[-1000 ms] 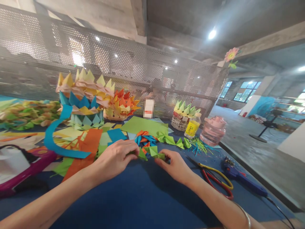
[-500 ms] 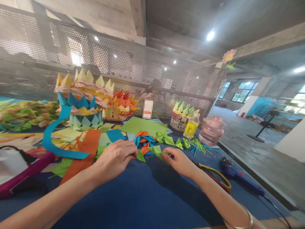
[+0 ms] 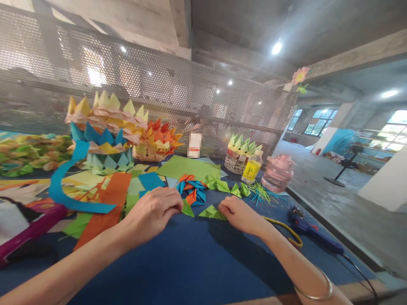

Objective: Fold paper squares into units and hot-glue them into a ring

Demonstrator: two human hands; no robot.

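My left hand (image 3: 162,205) is closed in a pinch on a small green folded paper piece (image 3: 187,208), whose pointed end shows past the fingertips. To its right, my right hand (image 3: 238,213) has its fingers curled on another green folded paper piece (image 3: 212,212), low over the blue table. A gap separates the two pieces. Just behind them lies a ring of blue and orange folded paper (image 3: 191,189). Several loose green folded pieces (image 3: 219,184) lie to the right of that ring.
Folded-paper baskets (image 3: 106,144) and coloured sheets (image 3: 190,166) fill the left and back. A small basket (image 3: 237,159), a yellow-labelled bottle (image 3: 252,169) and a pink bottle (image 3: 278,173) stand right of centre. A blue glue gun (image 3: 318,235) lies near the right table edge.
My right hand has moved slightly right and lowered its green piece, widening the gap from the left hand's piece. The left hand stays nearly in place. The view has shifted a little.
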